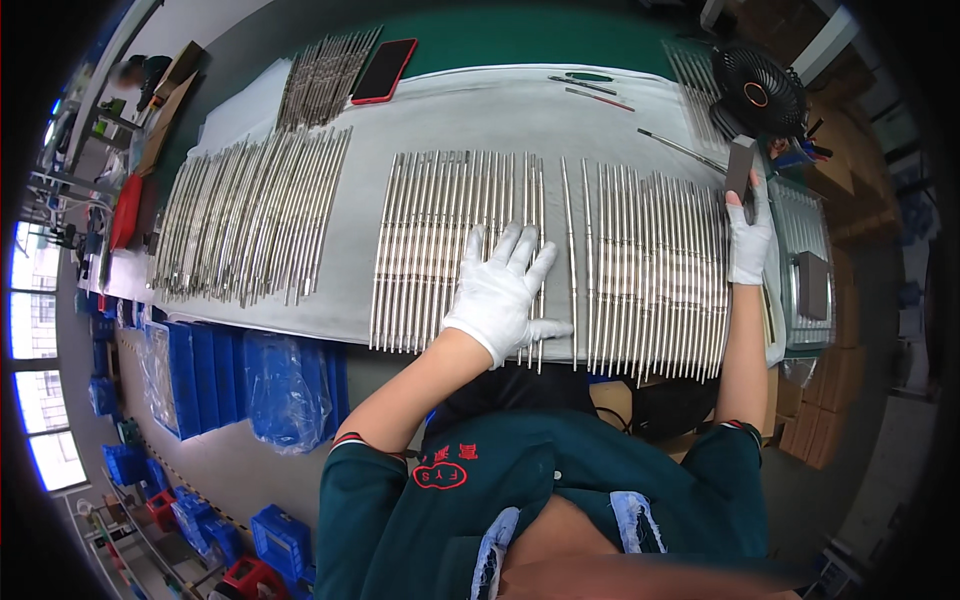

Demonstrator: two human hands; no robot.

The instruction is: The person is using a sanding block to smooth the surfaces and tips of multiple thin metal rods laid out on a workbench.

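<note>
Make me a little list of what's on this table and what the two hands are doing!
Left hand: white glove, lying flat on the middle batch of metal rods
Right hand: white glove, gripping a dark grey block above the right batch of rods
Table cover: pale grey sheet
Left batch of rods: untouched
Phone: red case, far edge
Fan: small, black, far right
Under table: blue bins

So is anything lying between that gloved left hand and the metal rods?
Nothing visible does. The left hand lies flat on the middle row of metal rods, touching them. The right hand holds a dark block.
</note>
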